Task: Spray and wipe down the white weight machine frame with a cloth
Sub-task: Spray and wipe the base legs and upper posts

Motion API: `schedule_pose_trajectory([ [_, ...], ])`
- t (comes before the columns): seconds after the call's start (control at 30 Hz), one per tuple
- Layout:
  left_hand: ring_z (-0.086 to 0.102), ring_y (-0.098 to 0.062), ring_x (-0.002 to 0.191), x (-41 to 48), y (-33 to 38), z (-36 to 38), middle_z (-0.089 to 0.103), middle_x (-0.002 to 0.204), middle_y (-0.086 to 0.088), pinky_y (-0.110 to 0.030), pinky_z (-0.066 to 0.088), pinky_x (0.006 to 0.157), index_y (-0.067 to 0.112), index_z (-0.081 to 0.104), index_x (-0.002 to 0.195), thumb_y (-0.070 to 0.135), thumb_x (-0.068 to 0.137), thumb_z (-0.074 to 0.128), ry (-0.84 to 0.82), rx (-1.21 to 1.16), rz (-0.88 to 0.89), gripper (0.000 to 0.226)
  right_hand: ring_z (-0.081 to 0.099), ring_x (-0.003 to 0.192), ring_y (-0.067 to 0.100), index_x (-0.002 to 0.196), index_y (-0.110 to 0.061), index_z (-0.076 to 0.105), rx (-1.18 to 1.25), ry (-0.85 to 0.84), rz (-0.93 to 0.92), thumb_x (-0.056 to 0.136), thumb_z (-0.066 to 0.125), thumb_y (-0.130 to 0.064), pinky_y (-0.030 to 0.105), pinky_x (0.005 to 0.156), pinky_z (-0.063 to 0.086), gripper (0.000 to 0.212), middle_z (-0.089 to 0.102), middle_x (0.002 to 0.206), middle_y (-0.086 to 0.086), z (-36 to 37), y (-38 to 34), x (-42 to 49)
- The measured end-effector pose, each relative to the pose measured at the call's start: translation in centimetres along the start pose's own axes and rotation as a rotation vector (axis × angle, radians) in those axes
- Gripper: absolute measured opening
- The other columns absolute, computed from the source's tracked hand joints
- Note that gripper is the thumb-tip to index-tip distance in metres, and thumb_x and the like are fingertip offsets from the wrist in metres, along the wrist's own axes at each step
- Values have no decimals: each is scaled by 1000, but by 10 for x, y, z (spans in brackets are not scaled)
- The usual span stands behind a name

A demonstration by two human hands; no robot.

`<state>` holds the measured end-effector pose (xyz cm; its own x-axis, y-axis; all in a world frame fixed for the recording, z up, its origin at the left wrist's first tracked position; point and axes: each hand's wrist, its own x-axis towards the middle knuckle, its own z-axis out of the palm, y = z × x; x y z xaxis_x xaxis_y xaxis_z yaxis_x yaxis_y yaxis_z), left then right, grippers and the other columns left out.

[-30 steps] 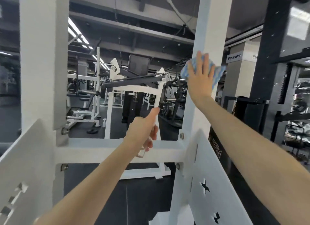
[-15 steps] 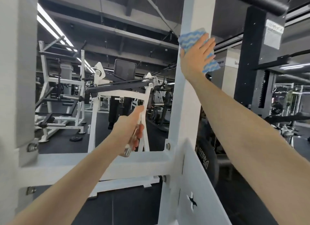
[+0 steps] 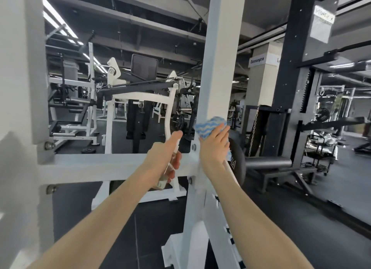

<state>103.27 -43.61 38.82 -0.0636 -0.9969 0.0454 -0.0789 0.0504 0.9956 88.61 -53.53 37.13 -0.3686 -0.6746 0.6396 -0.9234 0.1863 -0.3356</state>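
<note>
The white weight machine frame fills the near view: a tall upright post [image 3: 220, 54] in the middle, a horizontal crossbar [image 3: 96, 166] running left from it, and another upright [image 3: 22, 68] at the far left. My right hand [image 3: 213, 146] presses a blue-and-white wavy cloth [image 3: 208, 126] flat against the middle post, just above where the crossbar joins. My left hand [image 3: 163, 154] grips a small clear spray bottle [image 3: 164, 178] in front of the crossbar, nozzle end hidden by my fingers.
An angled white side plate [image 3: 218, 228] with cut-outs slopes down right of the post. Beyond stand a white press machine [image 3: 140, 96], a black rack [image 3: 289, 78] with a bench [image 3: 267, 162], and a metal cart [image 3: 319, 148]. Dark rubber flooring [image 3: 301, 218] spreads to the right.
My right hand slid the cloth down the middle post from high up to just above the crossbar joint. My left hand kept the bottle near the crossbar.
</note>
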Motion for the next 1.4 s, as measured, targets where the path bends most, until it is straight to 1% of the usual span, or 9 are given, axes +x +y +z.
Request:
schedule_pose_trajectory([
  [0.1, 36, -20, 33, -19, -15, 11, 46, 47, -5, -23, 34, 42, 10, 47, 52, 61, 89, 51, -33, -10, -9, 64, 52, 116, 36, 138, 7, 19, -119, -14, 72, 89, 60, -31, 39, 80, 52, 74, 44, 131, 29, -17, 8, -21],
  [0.2, 38, -19, 34, -35, -30, 19, 46, 45, -4, -23, 35, 44, 10, 48, 51, 62, 90, 49, -66, 17, -22, 66, 48, 116, 30, 136, 2, 24, -121, -159, 80, 100, 36, -15, 34, 80, 47, 42, 41, 132, 18, -29, 29, -55],
  [0.5, 40, -17, 36, -74, -69, 43, 49, 51, -5, -22, 37, 44, 11, 49, 57, 63, 90, 50, -169, 13, -100, 62, 56, 102, 19, 132, -6, 27, -315, -214, 176, 101, 35, -17, 25, 64, 34, 34, 48, 119, 7, -84, 91, -179],
  [0.67, 42, -20, 39, -82, -81, 42, 50, 48, -4, -22, 36, 42, 8, 51, 63, 62, 90, 49, -159, 48, -77, 60, 51, 112, 27, 135, -7, 28, -149, -268, 228, 97, 44, -14, 30, 74, 38, 41, 44, 126, 11, -91, 89, -177],
  [0.77, 41, -20, 38, -83, -85, 34, 50, 48, -4, -22, 37, 40, 8, 51, 62, 62, 90, 51, -143, 45, -100, 61, 44, 119, 32, 140, -9, 26, -31, -236, 100, 96, 47, -11, 38, 86, 42, 48, 35, 137, 13, -71, 68, -124],
  [0.93, 41, -18, 35, -84, -98, 24, 50, 49, -5, -20, 36, 38, 10, 51, 55, 66, 87, 52, -167, 23, -139, 65, 31, 128, 34, 145, -8, 19, 26, -235, -37, 97, 31, -53, 46, 98, 36, 67, 25, 146, 12, -49, 31, -50],
  [1.1, 41, -19, 35, -87, -109, 21, 50, 48, -6, -20, 36, 38, 9, 51, 55, 64, 91, 49, -181, 18, -117, 66, 50, 120, 30, 133, -4, 33, -76, -213, 14, 101, 39, -22, 35, 86, 42, 38, 45, 135, 12, -47, 37, -54],
  [1.27, 41, -21, 38, -100, -113, 32, 50, 51, -7, -23, 36, 42, 8, 52, 58, 62, 90, 51, -222, 39, -135, 63, 56, 110, 29, 128, -6, 35, -174, -197, 67, 99, 44, -19, 33, 70, 36, 33, 49, 126, 11, -63, 70, -119],
  [1.4, 41, -20, 40, -113, -113, 48, 49, 51, -5, -25, 38, 48, 10, 50, 58, 65, 88, 50, -239, 5, -144, 63, 55, 107, 27, 126, -9, 36, -129, -171, 127, 99, 46, -24, 33, 68, 32, 32, 50, 123, 8, -80, 99, -177],
])
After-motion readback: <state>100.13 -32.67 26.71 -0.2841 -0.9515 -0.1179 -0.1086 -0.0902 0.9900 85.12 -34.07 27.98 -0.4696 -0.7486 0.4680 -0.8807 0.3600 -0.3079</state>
